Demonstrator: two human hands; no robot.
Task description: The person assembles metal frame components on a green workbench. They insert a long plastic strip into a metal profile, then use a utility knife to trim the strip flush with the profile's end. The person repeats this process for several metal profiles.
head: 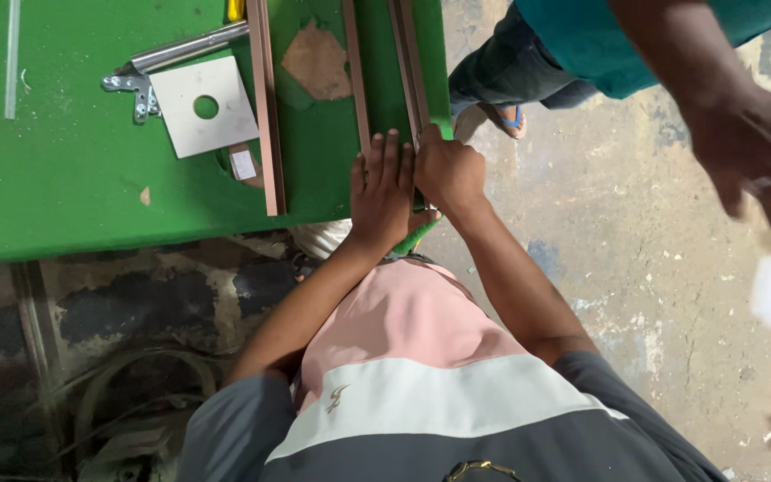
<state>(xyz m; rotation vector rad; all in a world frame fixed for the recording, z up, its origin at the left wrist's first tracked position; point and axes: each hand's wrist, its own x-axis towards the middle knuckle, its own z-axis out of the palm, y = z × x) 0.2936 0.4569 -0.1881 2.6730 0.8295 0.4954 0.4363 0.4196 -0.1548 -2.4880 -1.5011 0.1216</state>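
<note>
My left hand (383, 192) lies flat, fingers together, on the green table (64, 178) near its corner, pressing down beside a long brown metal strip (408, 62). My right hand (448, 170) is curled around the near end of that strip at the table's edge. A green-handled tool (414, 236) pokes out under my hands; which hand holds it I cannot tell. Two more brown strips (265, 107) lie parallel to the left.
A square grey plate with a round hole (204, 107), a metal bracket and tube (149, 67) lie on the table. Another person in a teal shirt (600, 36) stands at the right, with a hand (756, 147) over the concrete floor (635, 268).
</note>
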